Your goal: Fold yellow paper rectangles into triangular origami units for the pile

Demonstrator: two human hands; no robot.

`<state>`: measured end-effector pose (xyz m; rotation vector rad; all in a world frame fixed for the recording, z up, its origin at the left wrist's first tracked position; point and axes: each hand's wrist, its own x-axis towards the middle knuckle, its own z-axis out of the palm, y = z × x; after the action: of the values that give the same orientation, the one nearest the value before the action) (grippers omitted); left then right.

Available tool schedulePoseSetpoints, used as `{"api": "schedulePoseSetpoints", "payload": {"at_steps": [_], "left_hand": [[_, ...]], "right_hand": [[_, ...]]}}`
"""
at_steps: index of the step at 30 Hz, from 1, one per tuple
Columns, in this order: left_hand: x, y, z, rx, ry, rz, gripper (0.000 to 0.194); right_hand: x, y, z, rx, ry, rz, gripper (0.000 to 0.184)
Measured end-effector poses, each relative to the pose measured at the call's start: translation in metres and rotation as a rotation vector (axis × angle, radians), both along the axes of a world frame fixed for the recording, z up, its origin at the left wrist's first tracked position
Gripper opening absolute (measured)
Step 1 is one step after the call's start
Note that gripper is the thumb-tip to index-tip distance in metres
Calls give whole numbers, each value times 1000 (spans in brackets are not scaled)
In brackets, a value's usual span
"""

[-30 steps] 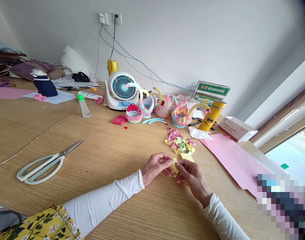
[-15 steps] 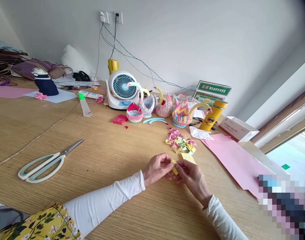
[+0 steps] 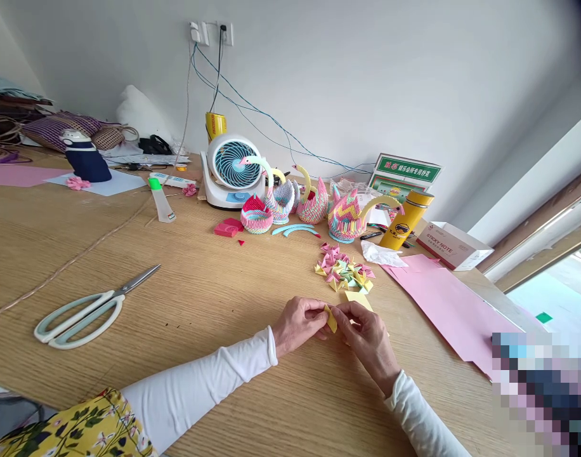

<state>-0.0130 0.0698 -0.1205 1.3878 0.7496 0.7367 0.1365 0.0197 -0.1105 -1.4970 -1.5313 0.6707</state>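
A small folded piece of yellow paper is pinched between my two hands, just above the wooden table. My left hand grips its left side between thumb and fingers. From the right, my right hand holds its upper edge, with the thumb across the paper and the other fingers partly hidden behind. Right behind my hands lies a flat yellow paper sheet, partly covered by my right hand. Beyond it is a pile of folded paper pieces in pink, yellow and pale green.
Large scissors lie at the left. Several paper swans stand before a white fan. At the right are a yellow bottle, a sticky note box and pink sheets. A glue bottle stands further back.
The yellow paper has turned slightly and more of it shows below my fingers. My fingers have shifted a little along it; everything else stays put.
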Motion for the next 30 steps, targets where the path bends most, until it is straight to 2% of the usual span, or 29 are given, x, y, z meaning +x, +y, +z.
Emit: {"api": "schedulePoseSetpoints", "payload": {"at_steps": [6,12,17,19,21,25,30], "left_hand": [[1,-1,-3,86,30,13,24],[0,-3,-5,233,69,4,29],[-2,-5,-2,390,133,23,26],[-2,-7,0,408,138,25,23],[-2,-8,3,356,102,-8,24],[-1,-8,2,172,-20,-70,33],[1,-2,-5,17,-127,-28,38]], "right_hand": [[-2,1,0,31,-35,-5,29],[-3,0,0,123,-276,-5,23],[-2,0,-3,189,-466,-14,22],[-3,-1,-3,220,-555,-33,20],[-4,-2,-2,236,-604,-52,17],[-3,-1,-2,203,-491,-62,14],[4,3,-2,60,-100,-14,17]]}}
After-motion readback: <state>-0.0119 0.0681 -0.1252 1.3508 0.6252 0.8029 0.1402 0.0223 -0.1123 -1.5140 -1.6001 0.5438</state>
